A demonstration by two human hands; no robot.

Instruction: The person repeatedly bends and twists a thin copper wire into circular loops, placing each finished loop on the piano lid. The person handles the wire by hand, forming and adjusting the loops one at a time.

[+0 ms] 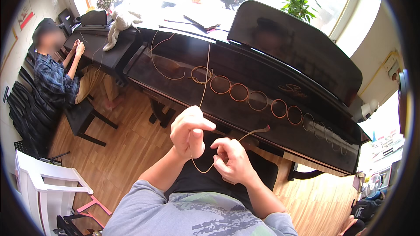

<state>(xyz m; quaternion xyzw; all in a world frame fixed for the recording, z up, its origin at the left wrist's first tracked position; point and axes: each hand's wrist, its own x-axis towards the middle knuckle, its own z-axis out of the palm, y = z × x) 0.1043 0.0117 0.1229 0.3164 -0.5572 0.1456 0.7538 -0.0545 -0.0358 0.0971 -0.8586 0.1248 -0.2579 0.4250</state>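
A long, thin tan string [207, 67], stiff like an instrument string, runs from the piano's top down to my left hand [188, 132]. My left fingers are closed around it, with thumb and forefinger near each other. Below, the string sags in a loop between the hands. My right hand [232, 161], lower and to the right, pinches the string, and a thicker end with a red tip [268, 127] sticks out beyond it. Several coiled string rings lie in a row on the black piano lid [175, 81], among them an orange ring [239, 92].
The piano's raised music desk [302, 57] stands behind the coils. At left, a person [57, 70] in a plaid shirt handles a thin strand beside a black piano with a plush toy [120, 24]. Stacked black chairs [26, 113] and a white frame [48, 183] stand on the left.
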